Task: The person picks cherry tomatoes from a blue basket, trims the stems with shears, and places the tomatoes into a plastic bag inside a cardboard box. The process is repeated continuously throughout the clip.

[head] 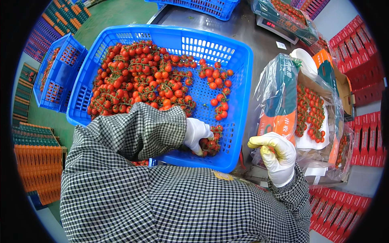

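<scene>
My left hand [197, 135], in a white glove, reaches into the near right corner of a blue plastic crate [247, 91]. Its fingers and thumb close around a small bunch of cherry tomatoes [211, 145]. A large heap of vine cherry tomatoes [142, 79] fills the crate's left and middle, with smaller bunches [216, 76] along the right. My right hand [275, 155] is raised between the crate and a plastic-lined carton [279, 88]. Its glove is stained yellow at the curled fingertips; whether anything small is pinched there is unclear. Tomato trusses [313, 112] lie on white paper inside the carton.
A metal table [194, 22] supports the crate. Beyond are another blue crate [209, 7] and a filled carton [285, 18] on a digital scale [276, 29]. A white round container [304, 59] stands by the lined carton. Stacked red boxes [367, 136] rise at right; a tomato-filled crate [57, 76] stands left.
</scene>
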Demonstrator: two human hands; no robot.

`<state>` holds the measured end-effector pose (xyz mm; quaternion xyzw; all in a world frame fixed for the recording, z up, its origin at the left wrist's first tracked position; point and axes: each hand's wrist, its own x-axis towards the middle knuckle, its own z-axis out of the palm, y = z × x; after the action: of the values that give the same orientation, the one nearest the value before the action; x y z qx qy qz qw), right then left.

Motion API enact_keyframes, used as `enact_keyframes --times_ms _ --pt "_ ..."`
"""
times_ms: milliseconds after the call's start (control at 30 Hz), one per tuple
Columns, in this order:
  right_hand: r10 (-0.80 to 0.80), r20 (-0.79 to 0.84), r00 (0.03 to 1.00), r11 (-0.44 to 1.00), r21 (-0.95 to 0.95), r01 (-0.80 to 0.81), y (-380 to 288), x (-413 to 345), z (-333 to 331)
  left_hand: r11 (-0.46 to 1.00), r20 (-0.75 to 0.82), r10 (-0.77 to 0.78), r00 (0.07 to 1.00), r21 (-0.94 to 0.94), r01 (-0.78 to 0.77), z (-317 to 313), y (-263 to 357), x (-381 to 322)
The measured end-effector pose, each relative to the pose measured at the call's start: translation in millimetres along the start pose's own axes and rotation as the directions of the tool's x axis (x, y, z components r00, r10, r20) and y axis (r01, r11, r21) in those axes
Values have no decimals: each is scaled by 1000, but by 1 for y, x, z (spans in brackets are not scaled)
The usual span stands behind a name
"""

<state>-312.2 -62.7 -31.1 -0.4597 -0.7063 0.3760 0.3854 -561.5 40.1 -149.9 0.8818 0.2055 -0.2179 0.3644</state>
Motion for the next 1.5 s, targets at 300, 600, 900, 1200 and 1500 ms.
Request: enact_keyframes --times_ms 300,600,900,1200,1500 --pt "54 67 996 997 49 -57 4 25 23 735 -286 -61 956 -661 -151 -27 -15 -11" --pt "-142 111 984 951 -262 166 10 51 45 219 -216 209 954 -940 -261 -67 6 -46" --pt "321 253 913 250 907 -339 21 21 23 938 -82 -313 946 127 321 -7 10 24" --pt "239 183 954 105 971 -213 16 -13 7 938 85 -332 939 139 319 -10 -11 54" --pt "132 121 984 132 982 -138 24 -79 -65 659 -227 -310 923 -751 37 -54 11 -14"
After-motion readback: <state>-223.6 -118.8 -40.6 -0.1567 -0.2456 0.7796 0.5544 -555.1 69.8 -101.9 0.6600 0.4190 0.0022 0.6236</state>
